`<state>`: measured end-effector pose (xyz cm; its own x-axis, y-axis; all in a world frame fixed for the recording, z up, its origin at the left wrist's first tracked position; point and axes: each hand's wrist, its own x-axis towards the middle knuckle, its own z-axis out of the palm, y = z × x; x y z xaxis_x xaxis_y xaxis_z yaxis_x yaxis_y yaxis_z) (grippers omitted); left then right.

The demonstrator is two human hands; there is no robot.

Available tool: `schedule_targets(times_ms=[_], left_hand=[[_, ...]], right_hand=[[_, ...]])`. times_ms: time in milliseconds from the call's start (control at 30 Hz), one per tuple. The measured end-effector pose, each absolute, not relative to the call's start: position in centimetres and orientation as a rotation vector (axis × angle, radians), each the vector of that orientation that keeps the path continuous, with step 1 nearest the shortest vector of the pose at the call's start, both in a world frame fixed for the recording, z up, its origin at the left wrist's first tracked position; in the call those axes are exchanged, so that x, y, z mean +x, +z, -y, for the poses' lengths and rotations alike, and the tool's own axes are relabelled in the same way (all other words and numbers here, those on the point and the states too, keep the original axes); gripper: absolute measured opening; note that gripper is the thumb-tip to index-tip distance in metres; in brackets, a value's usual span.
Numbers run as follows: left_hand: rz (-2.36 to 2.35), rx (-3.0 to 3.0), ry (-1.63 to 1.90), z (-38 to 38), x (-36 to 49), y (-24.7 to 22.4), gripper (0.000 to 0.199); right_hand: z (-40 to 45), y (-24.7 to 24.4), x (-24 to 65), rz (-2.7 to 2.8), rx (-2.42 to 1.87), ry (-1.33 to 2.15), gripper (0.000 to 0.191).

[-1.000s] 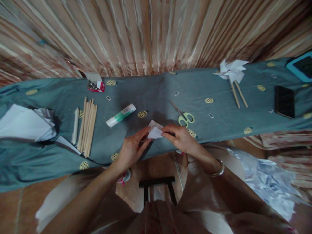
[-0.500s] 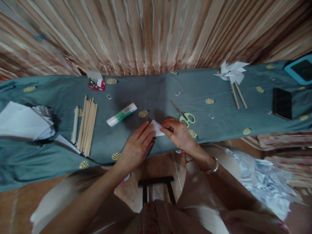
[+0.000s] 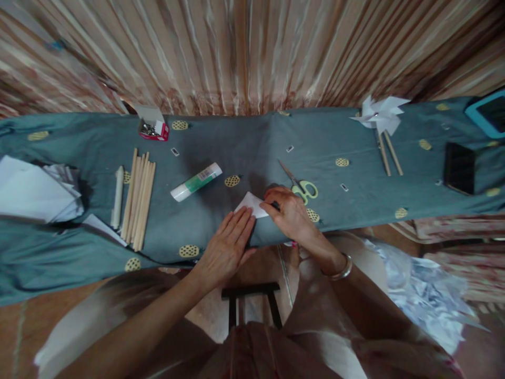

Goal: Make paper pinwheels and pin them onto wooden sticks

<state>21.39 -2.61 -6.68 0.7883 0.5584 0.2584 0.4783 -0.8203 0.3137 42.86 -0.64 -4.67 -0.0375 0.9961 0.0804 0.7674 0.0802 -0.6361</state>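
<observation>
A folded piece of white paper (image 3: 252, 202), roughly triangular, lies on the cloth near the front edge. My left hand (image 3: 228, 243) is laid flat with fingers stretched out, its fingertips on the paper's lower left edge. Thumb and fingers of my right hand (image 3: 287, 211) are pinched at the paper's right corner, which they partly hide. Just beyond my right hand are scissors (image 3: 300, 187) with yellow-green handles, blades pointing away. To the left rests a white and green glue stick (image 3: 196, 182).
Several wooden sticks (image 3: 138, 200) lie left, beside a pale candle-like stick (image 3: 118, 197) and a paper stack (image 3: 33, 192). A red box (image 3: 153, 129) holds small metal pieces. A white paper pinwheel (image 3: 381, 115), a dark phone-like object (image 3: 460, 167) and a blue-framed device (image 3: 487, 113) are right.
My left hand has slid down along the paper's edge and lies flatter, showing more of the paper. My right hand stays at the right corner. The view has shifted slightly.
</observation>
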Motion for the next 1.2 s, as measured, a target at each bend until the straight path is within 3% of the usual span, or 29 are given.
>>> schedule_targets(times_ms=[1200], left_hand=[[-0.826,2.778,0.438,2.39,21.48,-6.95,0.068]], right_hand=[[0.36,-4.80,42.52,1.948,-1.757,0.466,0.018]])
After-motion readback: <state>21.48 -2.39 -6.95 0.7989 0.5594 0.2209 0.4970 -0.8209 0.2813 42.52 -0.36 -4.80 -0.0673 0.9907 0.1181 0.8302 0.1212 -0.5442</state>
